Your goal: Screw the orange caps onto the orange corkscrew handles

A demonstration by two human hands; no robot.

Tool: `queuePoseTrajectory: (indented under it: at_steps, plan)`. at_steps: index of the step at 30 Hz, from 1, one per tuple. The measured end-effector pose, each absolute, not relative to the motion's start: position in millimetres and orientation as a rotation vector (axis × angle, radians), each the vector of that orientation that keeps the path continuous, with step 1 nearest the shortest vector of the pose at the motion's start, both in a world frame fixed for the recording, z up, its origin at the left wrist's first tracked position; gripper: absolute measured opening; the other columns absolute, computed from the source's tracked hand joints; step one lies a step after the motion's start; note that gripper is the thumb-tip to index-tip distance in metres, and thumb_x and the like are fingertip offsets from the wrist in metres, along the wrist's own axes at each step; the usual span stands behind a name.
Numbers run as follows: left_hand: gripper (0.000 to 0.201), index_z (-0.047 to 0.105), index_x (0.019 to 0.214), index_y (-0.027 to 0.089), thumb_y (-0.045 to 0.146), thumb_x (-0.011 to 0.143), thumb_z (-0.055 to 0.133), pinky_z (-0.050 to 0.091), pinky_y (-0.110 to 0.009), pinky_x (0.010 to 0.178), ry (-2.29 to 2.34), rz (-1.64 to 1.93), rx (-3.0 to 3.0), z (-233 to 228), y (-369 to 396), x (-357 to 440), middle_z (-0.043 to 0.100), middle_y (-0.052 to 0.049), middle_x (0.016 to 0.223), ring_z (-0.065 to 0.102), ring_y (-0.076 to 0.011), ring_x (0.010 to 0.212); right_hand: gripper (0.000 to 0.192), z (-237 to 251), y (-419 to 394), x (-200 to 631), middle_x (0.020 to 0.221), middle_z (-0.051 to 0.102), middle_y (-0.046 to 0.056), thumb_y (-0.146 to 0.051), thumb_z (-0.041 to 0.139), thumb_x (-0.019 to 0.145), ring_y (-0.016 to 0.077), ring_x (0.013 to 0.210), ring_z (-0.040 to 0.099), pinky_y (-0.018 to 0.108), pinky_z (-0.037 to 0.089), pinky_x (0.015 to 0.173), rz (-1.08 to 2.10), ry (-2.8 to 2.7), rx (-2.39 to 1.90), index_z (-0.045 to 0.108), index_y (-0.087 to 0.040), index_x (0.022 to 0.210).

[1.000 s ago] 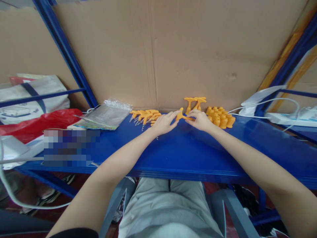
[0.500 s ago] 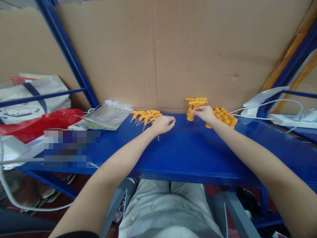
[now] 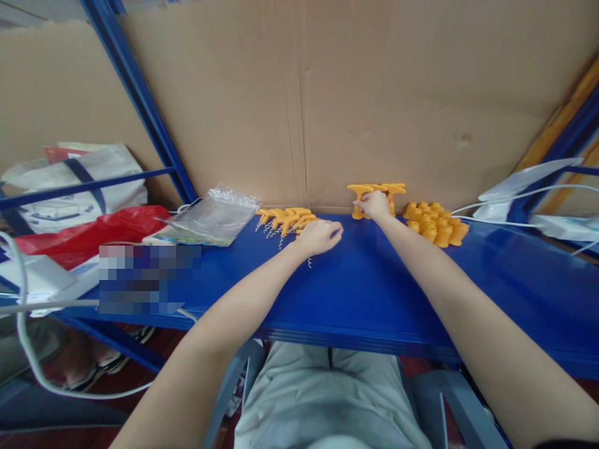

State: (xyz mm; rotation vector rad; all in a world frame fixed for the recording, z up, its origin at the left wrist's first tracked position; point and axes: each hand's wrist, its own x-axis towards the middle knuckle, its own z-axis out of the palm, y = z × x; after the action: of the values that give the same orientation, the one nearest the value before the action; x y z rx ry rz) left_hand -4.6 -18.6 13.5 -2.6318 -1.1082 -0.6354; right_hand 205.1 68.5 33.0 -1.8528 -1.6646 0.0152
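My right hand (image 3: 375, 204) is at the back of the blue table, fingers closed round a yellow corkscrew (image 3: 358, 211) standing upright; its lower part shows left of the fingers. More yellow T-shaped tops (image 3: 392, 188) rise behind and beside that hand, by the cardboard. My left hand (image 3: 321, 236) hovers over the right end of a pile of yellow corkscrew handles (image 3: 286, 218) with metal spirals. Its fingers are curled towards the thumb, and whatever they hold, if anything, is hidden. One metal spiral (image 3: 309, 262) shows below this hand. Several hollow-looking yellow corkscrew bodies (image 3: 433, 223) stand packed together at the right.
A clear plastic bag (image 3: 219, 215) lies left of the handles. Farther left are a red bag (image 3: 107, 234), a white cloth bag (image 3: 93, 181) and a white cable (image 3: 23, 349). A cardboard wall (image 3: 374, 93) closes off the back of the blue table (image 3: 337, 299).
My right hand has moved back and to the left, away from the yellow bodies, against the standing corkscrews. The left hand keeps its pose. The whole view has shifted slightly.
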Motion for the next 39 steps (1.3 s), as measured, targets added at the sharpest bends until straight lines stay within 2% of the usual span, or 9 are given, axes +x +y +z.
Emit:
queuePoseTrajectory:
  at_steps: [10, 19, 23, 29, 39]
  plan:
    - [0.027, 0.074, 0.096, 0.016, 0.025, 0.095, 0.048, 0.051, -0.029, 0.072, -1.112, -0.594, -2.632, 15, -20, -4, 0.077, -0.009, 0.089, 0.072, -0.0211, 0.081, 0.023, 32, 77, 202, 0.090, 0.079, 0.011, -0.035, 0.065, 0.094, 0.0240, 0.098, 0.075, 0.033, 0.057, 0.090, 0.067, -1.594, -1.957, 0.080, -0.018, 0.097]
    - [0.029, 0.074, 0.097, 0.015, 0.023, 0.095, 0.046, 0.052, -0.031, 0.073, -1.110, -0.563, -2.602, 14, -20, -3, 0.078, -0.010, 0.091, 0.073, -0.0229, 0.084, 0.024, 35, 76, 204, 0.089, 0.079, 0.010, -0.031, 0.060, 0.096, 0.0193, 0.078, 0.077, 0.029, 0.061, 0.077, 0.229, -1.548, -1.968, 0.078, -0.015, 0.095]
    - [0.029, 0.074, 0.097, 0.016, 0.023, 0.095, 0.047, 0.053, -0.031, 0.074, -1.115, -0.563, -2.601, 14, -20, -3, 0.078, -0.010, 0.092, 0.073, -0.0227, 0.084, 0.026, 34, 79, 206, 0.091, 0.079, 0.012, -0.033, 0.060, 0.094, 0.0238, 0.089, 0.077, 0.033, 0.060, 0.084, 0.124, -1.537, -2.001, 0.076, -0.015, 0.103]
    - [0.029, 0.075, 0.096, 0.016, 0.024, 0.095, 0.047, 0.053, -0.031, 0.074, -1.101, -0.575, -2.618, 14, -19, -4, 0.078, -0.009, 0.089, 0.072, -0.0216, 0.081, 0.034, 31, 81, 205, 0.111, 0.076, 0.019, -0.031, 0.058, 0.093, 0.0303, 0.114, 0.070, 0.039, 0.056, 0.095, -0.025, -1.514, -2.034, 0.072, -0.012, 0.117]
    - [0.029, 0.075, 0.099, 0.015, 0.023, 0.095, 0.046, 0.053, -0.032, 0.074, -1.133, -0.546, -2.618, 16, -22, -3, 0.078, -0.010, 0.090, 0.073, -0.0231, 0.083, 0.037, 32, 75, 202, 0.123, 0.072, 0.022, -0.036, 0.063, 0.094, 0.0320, 0.122, 0.066, 0.041, 0.054, 0.099, -0.038, -1.512, -2.049, 0.071, -0.012, 0.121]
